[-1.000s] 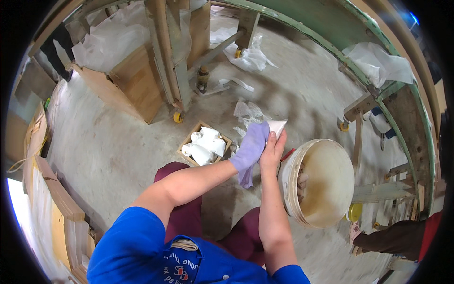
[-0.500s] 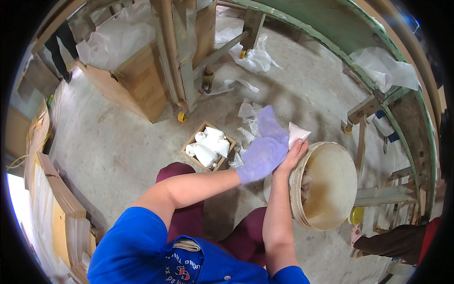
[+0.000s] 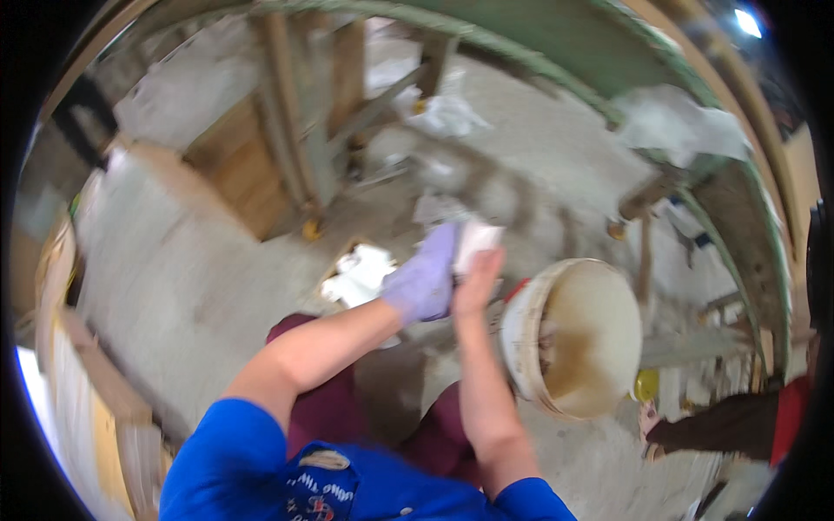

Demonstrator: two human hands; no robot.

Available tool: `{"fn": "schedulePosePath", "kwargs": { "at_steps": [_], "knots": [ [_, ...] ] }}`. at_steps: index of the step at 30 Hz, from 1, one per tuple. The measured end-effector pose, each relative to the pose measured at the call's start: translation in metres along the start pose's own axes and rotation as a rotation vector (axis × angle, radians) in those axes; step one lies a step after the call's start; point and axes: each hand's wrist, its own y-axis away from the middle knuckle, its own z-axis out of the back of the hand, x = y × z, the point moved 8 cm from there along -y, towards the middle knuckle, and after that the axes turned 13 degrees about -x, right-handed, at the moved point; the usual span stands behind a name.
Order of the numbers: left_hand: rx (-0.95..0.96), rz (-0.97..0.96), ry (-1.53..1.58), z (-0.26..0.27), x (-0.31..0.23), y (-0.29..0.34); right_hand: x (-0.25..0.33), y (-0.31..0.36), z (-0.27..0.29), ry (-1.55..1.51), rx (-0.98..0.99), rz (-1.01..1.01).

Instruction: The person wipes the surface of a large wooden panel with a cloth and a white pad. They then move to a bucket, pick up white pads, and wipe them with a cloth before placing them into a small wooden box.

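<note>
My right hand (image 3: 479,280), bare, grips a small white, faintly pinkish filled bag (image 3: 476,246). Against the bag's left side lies my left hand (image 3: 423,280) in a pale purple glove; motion smears its fingers, so their grip is unclear. Both hands are close together in front of my knees. A shallow wooden box (image 3: 325,291) stands on the floor to their left, with several white filled bags (image 3: 362,273) inside. To the right is a large whitish bucket (image 3: 527,326), its mouth tilted toward the right and brown stains inside. Some lumpy objects lie at its inner left side, too blurred to name.
Beyond my hands, crumpled clear plastic (image 3: 439,208) lies on the concrete floor. A wheeled frame (image 3: 300,130) and a cardboard box (image 3: 233,165) stand at the back left. A green curved frame (image 3: 599,95) runs along the back right. Someone's dark trouser leg (image 3: 712,440) is at the lower right.
Both hands have moved left with the bag, away from the bucket and nearer the wooden box. The whole view has shifted and blurred.
</note>
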Motion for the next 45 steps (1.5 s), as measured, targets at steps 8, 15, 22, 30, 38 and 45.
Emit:
{"fn": "schedulePosePath", "kwargs": {
  "at_steps": [8,15,22,30,38,45],
  "knots": [
    [0.129,0.508,1.045,-0.054,0.032,0.011,0.024,0.004,0.011,0.579,-0.052,0.288],
    [0.202,0.633,1.103,-0.029,0.017,0.009,0.081,0.026,-0.020,0.252,0.114,0.229],
    [0.007,0.547,0.917,-0.045,0.017,0.014,0.021,0.011,0.006,0.254,0.078,-0.006],
    [0.112,0.311,0.609,-0.018,-0.009,0.012,0.038,0.020,0.003,-0.166,-0.074,-0.361],
    [-0.294,-0.338,-0.174,0.025,-0.022,0.002,0.055,0.026,-0.017,-0.184,0.076,-0.097],
    [-0.319,-0.059,-0.225,0.028,0.000,-0.010,0.049,0.025,-0.017,-0.171,0.123,-0.105]
  ]
}}
